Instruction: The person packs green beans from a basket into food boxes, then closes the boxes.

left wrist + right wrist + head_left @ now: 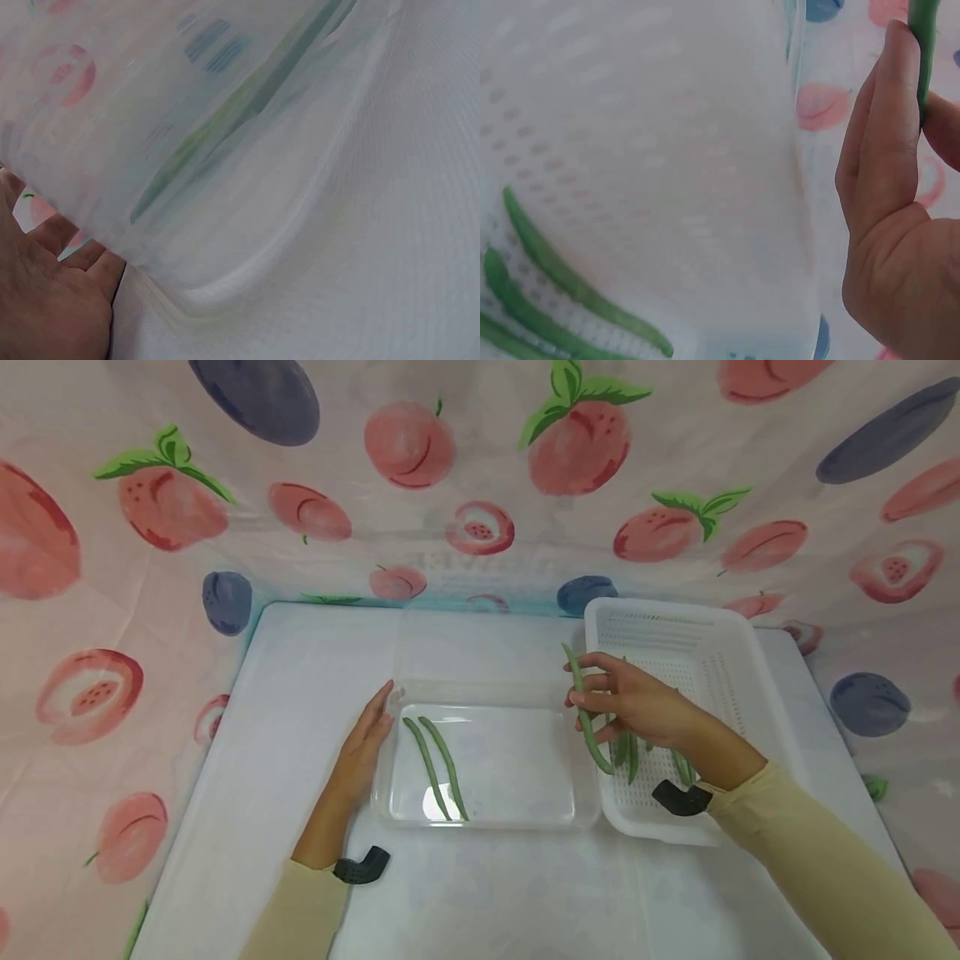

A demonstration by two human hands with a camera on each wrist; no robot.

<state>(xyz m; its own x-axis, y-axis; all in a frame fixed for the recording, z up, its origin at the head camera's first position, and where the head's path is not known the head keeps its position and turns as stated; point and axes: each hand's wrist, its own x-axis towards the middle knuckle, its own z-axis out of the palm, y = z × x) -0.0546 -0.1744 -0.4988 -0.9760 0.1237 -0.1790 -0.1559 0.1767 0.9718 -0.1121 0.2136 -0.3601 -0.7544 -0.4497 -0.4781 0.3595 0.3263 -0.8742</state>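
Between the thumb and fingers of my right hand (pixel 630 697), a green bean (pixel 583 718) is pinched above the adjoining rims of two containers. In the right wrist view the same bean (pixel 925 60) rises from the fingertips. My left hand (pixel 362 756) rests with extended fingers against the left wall of a clear plastic container (pixel 510 768). Two green beans (pixel 442 760) lie side by side in that container, toward its left. Several more beans (pixel 577 292) lie on the floor of a white perforated basket (pixel 765 710), partly hidden by my right hand in the head view.
The basket stands directly right of the clear container, on a white-covered table (pixel 480 893). A fruit-print cloth (pixel 300 560) hangs behind the table and down its sides. Each wrist bears a black camera mount (pixel 362 866).
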